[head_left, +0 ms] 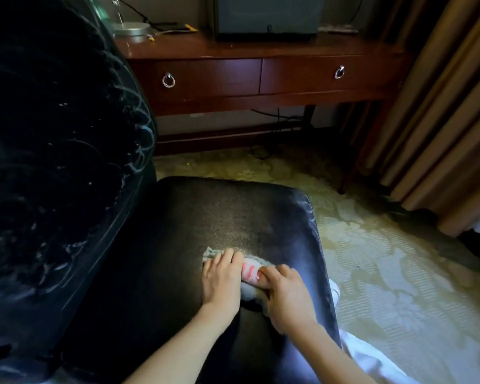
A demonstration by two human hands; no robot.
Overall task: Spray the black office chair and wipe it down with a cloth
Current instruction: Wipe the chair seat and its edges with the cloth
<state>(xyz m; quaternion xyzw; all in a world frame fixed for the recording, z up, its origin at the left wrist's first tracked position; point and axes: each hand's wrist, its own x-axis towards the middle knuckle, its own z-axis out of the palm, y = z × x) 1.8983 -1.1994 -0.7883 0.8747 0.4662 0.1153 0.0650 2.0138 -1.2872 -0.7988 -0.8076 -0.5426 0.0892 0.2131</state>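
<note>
Across the left and centre of the view, the black office chair [275, 212] is seen from above. Its backrest [53, 134] fills the left side and is marked with pale swirling smears and white flecks. Its seat [178, 231] is spread across the middle, dull and speckled toward the centre and glossier near the right edge.

A patterned, pale green-gold carpet [399, 273] is laid under and to the right of the chair. Tan curtains [441, 106] are hung down the right side. A reddish wooden desk [261, 48] is set against the far wall, and two drawers [208, 79] are fitted side by side in its front, each with a metal ring pull [168, 80]. A dark box [266, 15] is stood on the desk top, with a round silver base [130, 29] to its left. Dark cables [277, 120] are trailed beneath the desk.

At the lower right, a white garment [372, 358] and a white shoe [334, 291] are seen just beside the seat's edge.

Both bare forearms are reached in from the bottom edge. On the near half of the seat, the left hand [222, 278] is laid flat with its fingers stretched forward, pressed onto the cloth [250, 268]. The right hand [283, 292] is placed just beside it, its fingers curled over the cloth and gripping it. The cloth, pale with pink stripes, is bunched on the seat beneath and between the two hands.
</note>
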